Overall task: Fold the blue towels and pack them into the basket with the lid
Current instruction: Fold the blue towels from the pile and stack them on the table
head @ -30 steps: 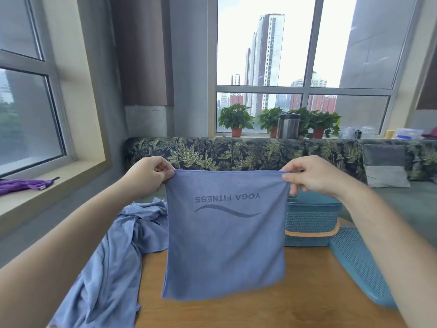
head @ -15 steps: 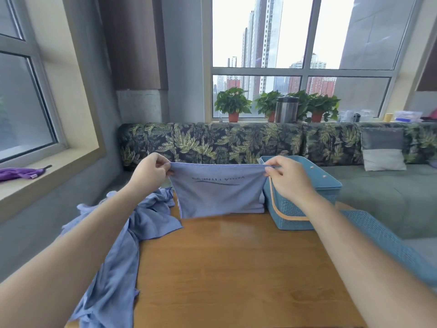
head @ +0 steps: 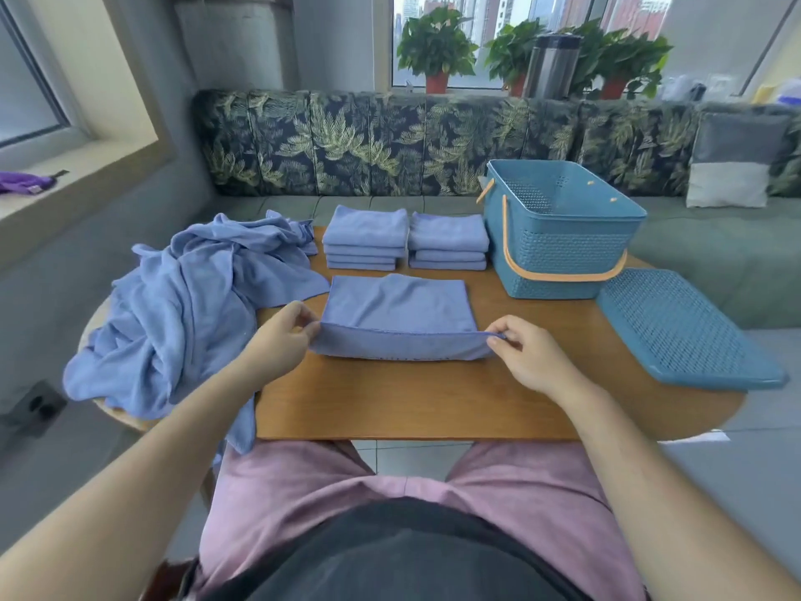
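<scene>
Blue towel (head: 396,308) pinched at near corners, left hand (head: 281,340) on left, right hand (head: 526,353) on right | lowered since earlier from mid-air onto wooden table (head: 433,401), near edge raised | folded stacks (head: 366,236) just behind | basket (head: 559,253) open at far right, lid (head: 680,327) flat beside it

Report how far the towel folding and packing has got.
Done: two folded stacks stand beside the basket. In hand: left hand and right hand pinch the near corners of a towel mid-fold. Left: the unfolded heap, then packing; no towel shows in the basket, and its lid lies off beside it.
</scene>
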A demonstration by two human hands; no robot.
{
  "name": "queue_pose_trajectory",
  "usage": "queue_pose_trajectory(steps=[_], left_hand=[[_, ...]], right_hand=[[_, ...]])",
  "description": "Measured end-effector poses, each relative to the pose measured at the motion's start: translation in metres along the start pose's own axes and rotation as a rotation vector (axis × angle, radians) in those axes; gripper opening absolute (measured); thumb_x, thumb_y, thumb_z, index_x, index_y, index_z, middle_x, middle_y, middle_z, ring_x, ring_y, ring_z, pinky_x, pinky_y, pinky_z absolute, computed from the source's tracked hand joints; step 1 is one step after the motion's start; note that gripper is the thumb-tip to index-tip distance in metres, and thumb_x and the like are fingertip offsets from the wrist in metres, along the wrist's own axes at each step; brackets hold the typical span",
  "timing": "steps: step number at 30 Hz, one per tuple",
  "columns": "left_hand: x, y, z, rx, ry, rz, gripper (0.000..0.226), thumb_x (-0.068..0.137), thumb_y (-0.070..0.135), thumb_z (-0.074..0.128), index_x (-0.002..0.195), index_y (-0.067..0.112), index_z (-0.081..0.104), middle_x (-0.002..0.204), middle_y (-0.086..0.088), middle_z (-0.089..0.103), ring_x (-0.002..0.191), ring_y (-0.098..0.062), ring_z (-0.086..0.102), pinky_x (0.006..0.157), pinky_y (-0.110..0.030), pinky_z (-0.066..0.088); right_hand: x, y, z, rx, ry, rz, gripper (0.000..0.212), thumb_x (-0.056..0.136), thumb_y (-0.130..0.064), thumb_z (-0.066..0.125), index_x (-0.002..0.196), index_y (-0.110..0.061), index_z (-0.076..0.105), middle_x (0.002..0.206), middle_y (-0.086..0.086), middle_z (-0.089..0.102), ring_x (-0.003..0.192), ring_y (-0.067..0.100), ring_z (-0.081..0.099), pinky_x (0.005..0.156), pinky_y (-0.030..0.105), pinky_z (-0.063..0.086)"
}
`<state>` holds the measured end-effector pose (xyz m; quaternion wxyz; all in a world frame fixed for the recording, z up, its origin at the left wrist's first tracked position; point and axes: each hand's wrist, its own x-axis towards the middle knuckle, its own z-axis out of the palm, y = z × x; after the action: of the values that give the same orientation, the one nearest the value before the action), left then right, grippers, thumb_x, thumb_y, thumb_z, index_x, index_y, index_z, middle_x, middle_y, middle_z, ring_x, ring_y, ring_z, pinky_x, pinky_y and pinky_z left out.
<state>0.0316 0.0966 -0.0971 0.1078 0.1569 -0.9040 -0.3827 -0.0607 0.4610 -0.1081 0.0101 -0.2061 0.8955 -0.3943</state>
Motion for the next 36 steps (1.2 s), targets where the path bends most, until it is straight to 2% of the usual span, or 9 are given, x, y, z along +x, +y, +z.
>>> queue_pose_trajectory(steps=[4, 6, 11, 18, 22, 24, 26, 30, 36], left_hand=[[-0.006, -0.001, 0.004, -0.011, -0.027, 0.010, 0.008, 0.100, 0.021, 0.056, 0.093, 0.018, 0.057, 0.082, -0.005, 0.065, 0.068, -0.019, 0.055, 0.059, -0.029, 0.042], [-0.008, 0.000, 0.001, -0.015, -0.047, -0.002, 0.007, 0.099, 0.021, 0.058, 0.093, 0.017, 0.060, 0.084, -0.005, 0.068, 0.074, -0.019, 0.058, 0.064, -0.029, 0.044], [-0.007, 0.003, -0.003, -0.060, -0.044, -0.016, 0.009, 0.097, 0.026, 0.061, 0.091, 0.019, 0.062, 0.085, 0.002, 0.069, 0.075, -0.017, 0.060, 0.065, -0.030, 0.043], [0.044, 0.012, 0.019, -0.022, 0.047, -0.047, 0.012, 0.100, 0.028, 0.055, 0.101, 0.017, 0.059, 0.094, 0.006, 0.061, 0.086, -0.012, 0.055, 0.065, -0.025, 0.038], [0.078, 0.004, 0.042, -0.018, 0.051, -0.111, 0.012, 0.102, 0.023, 0.049, 0.099, 0.012, 0.053, 0.089, 0.000, 0.055, 0.084, -0.020, 0.052, 0.062, -0.029, 0.035], [0.085, -0.005, 0.053, 0.007, 0.041, -0.122, 0.009, 0.101, 0.020, 0.048, 0.095, 0.013, 0.050, 0.086, 0.000, 0.054, 0.086, -0.022, 0.053, 0.067, -0.032, 0.036], [0.088, -0.012, 0.059, 0.042, 0.033, -0.121, 0.007, 0.101, 0.018, 0.049, 0.097, 0.013, 0.051, 0.090, 0.000, 0.056, 0.090, -0.022, 0.053, 0.074, -0.031, 0.037], [0.092, -0.013, 0.065, 0.082, 0.051, -0.058, 0.007, 0.100, 0.014, 0.050, 0.095, 0.011, 0.052, 0.097, -0.004, 0.057, 0.092, -0.021, 0.052, 0.079, -0.030, 0.037], [0.098, -0.018, 0.060, 0.169, 0.075, -0.040, 0.006, 0.101, 0.013, 0.051, 0.096, 0.010, 0.052, 0.102, -0.007, 0.054, 0.090, -0.020, 0.050, 0.076, -0.031, 0.037]], right_hand=[[-0.006, 0.004, 0.000, 0.054, -0.015, 0.037, 0.010, 0.097, -0.018, 0.062, 0.092, -0.026, 0.066, 0.071, -0.015, 0.071, 0.057, -0.001, 0.052, 0.064, 0.026, 0.039], [-0.006, 0.004, -0.006, 0.081, -0.038, 0.060, 0.010, 0.097, -0.017, 0.062, 0.093, -0.024, 0.068, 0.070, -0.014, 0.071, 0.060, -0.001, 0.054, 0.066, 0.028, 0.041], [-0.002, 0.005, -0.017, 0.156, -0.059, 0.062, 0.010, 0.097, -0.018, 0.064, 0.093, -0.024, 0.070, 0.077, 0.006, 0.074, 0.070, 0.012, 0.058, 0.071, 0.034, 0.041], [0.049, 0.008, 0.005, 0.064, 0.091, 0.123, 0.008, 0.099, -0.022, 0.059, 0.093, -0.023, 0.064, 0.088, 0.000, 0.070, 0.080, 0.014, 0.064, 0.073, 0.034, 0.047], [0.082, 0.008, 0.028, 0.004, 0.098, 0.129, 0.013, 0.101, -0.019, 0.051, 0.089, -0.021, 0.056, 0.079, -0.002, 0.060, 0.068, 0.013, 0.054, 0.061, 0.030, 0.039], [0.092, 0.010, 0.037, -0.066, 0.089, 0.133, 0.016, 0.100, -0.019, 0.047, 0.085, -0.022, 0.052, 0.079, -0.003, 0.058, 0.068, 0.014, 0.053, 0.058, 0.030, 0.037], [0.099, 0.013, 0.044, -0.153, 0.061, 0.142, 0.016, 0.100, -0.018, 0.045, 0.086, -0.022, 0.051, 0.087, -0.003, 0.057, 0.077, 0.016, 0.055, 0.062, 0.032, 0.040], [0.108, 0.020, 0.053, -0.326, 0.016, 0.160, 0.012, 0.099, -0.014, 0.045, 0.099, -0.019, 0.056, 0.108, -0.002, 0.054, 0.092, 0.021, 0.058, 0.084, 0.040, 0.050], [0.111, 0.029, 0.050, -0.354, 0.075, 0.221, 0.015, 0.098, -0.011, 0.052, 0.110, -0.015, 0.060, 0.118, 0.006, 0.057, 0.089, 0.019, 0.054, 0.075, 0.031, 0.043]])
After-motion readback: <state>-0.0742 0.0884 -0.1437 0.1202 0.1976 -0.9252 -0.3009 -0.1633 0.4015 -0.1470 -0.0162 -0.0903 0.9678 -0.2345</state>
